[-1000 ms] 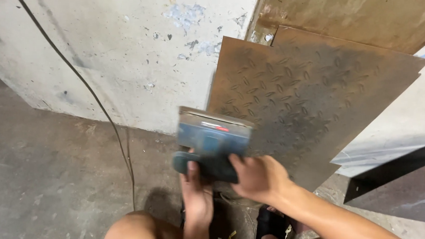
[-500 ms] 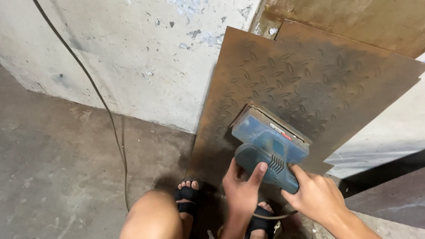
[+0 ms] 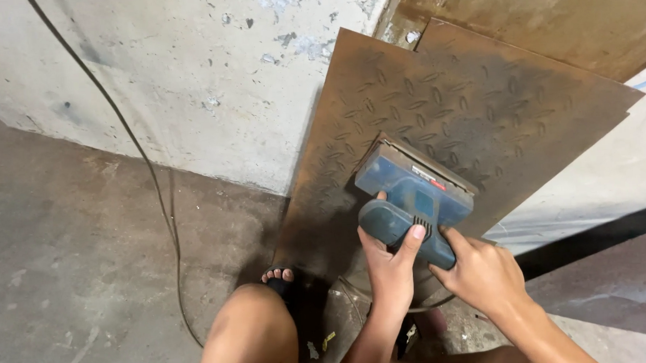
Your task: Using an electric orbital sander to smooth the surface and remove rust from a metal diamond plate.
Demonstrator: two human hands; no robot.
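Note:
A blue electric sander (image 3: pixel 417 200) lies flat against a rusty patterned metal plate (image 3: pixel 435 106) that leans on the wall. My left hand (image 3: pixel 392 265) grips the front of its dark blue handle, fingers wrapped over it. Beside it, my right hand (image 3: pixel 484 272) holds the rear of the handle. The sander's pad sits on the lower middle of the plate.
A black cable (image 3: pixel 139 156) runs down the pale concrete wall (image 3: pixel 190 71) and across the grey floor (image 3: pixel 68 269). My bare knee (image 3: pixel 253 327) and sandalled foot (image 3: pixel 278 277) are below the plate. More metal sheets (image 3: pixel 605 279) lean at the right.
The sander has moved right and down across the plate, from its left edge to its lower middle, turning at an angle. Both hands followed it.

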